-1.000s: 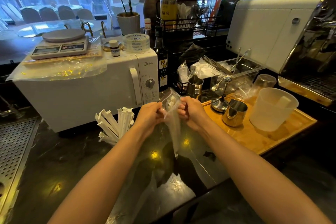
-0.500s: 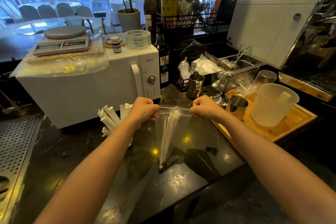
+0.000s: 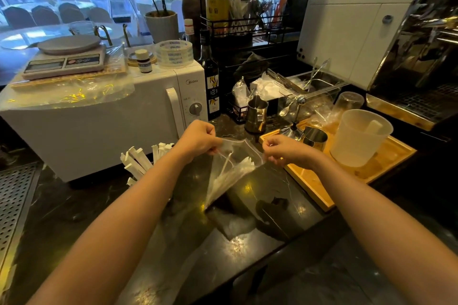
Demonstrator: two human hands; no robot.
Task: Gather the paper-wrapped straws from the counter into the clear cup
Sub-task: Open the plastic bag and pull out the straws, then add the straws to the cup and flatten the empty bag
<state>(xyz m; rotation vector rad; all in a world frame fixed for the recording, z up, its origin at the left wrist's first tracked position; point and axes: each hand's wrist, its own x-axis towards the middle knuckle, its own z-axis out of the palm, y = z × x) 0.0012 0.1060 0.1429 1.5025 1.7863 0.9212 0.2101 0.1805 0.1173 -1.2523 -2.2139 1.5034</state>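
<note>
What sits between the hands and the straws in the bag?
Only the bag itself. Left hand and right hand pinch its top edge and hold the mouth open, so the straws inside can be reached from above. The left forearm partly hides the straws in the cup.

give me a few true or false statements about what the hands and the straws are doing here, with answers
1. Both hands, left hand and right hand, grip the top edge of a clear plastic bag. True.
2. The bag is empty. False: white paper-wrapped straws show inside it.
3. More wrapped straws stand left of the left forearm, in front of the microwave. True.
4. The frosted pitcher sits on top of the microwave. False: it stands on the wooden tray at right.
5. The bag lies flat on the counter. False: it hangs from the hands.
</note>
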